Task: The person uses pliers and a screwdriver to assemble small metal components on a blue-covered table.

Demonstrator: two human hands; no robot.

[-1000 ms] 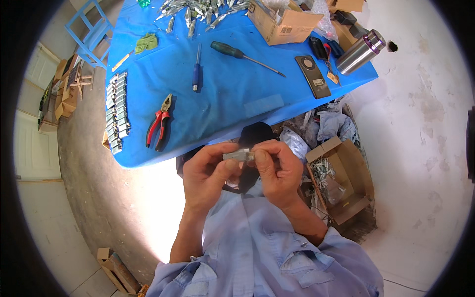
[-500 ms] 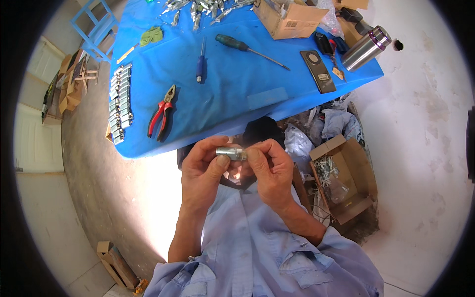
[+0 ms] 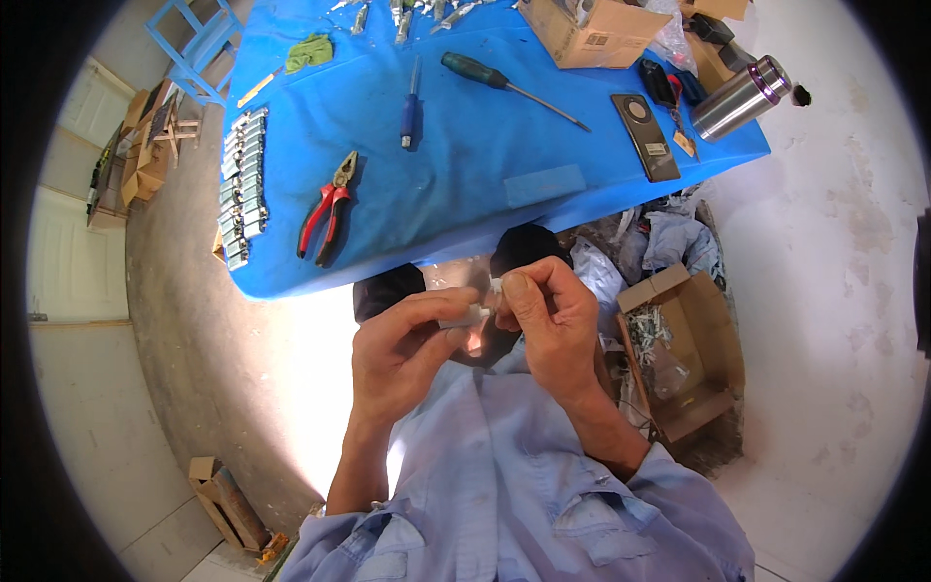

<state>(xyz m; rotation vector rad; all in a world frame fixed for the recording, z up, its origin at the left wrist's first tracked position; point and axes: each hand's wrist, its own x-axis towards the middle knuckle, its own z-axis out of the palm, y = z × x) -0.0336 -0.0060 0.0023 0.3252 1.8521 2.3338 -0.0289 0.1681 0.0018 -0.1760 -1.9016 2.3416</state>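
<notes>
Above my lap, just off the table's near edge, my left hand (image 3: 402,349) pinches a small silvery metal cylinder (image 3: 464,318) between thumb and fingers. Close beside its right end is my right hand (image 3: 555,325), its thumb and forefinger pressed together on a tiny whitish piece (image 3: 497,285), too small to name. A narrow gap shows between the two hands. Pliers with red and black handles (image 3: 330,211) lie on the blue-covered table (image 3: 436,184) in front of my left hand.
Rows of metal parts (image 3: 242,189) line the table's left edge. Two screwdrivers (image 3: 410,112) (image 3: 495,80), a green cloth (image 3: 309,52), a phone (image 3: 645,138), a steel flask (image 3: 742,100) and a cardboard box (image 3: 592,34) lie beyond. An open carton (image 3: 713,339) stands low at my right.
My right hand has drawn away from the cylinder, with a tiny whitish piece at its fingertips. The cylinder has turned in my left hand. The view has shifted slightly.
</notes>
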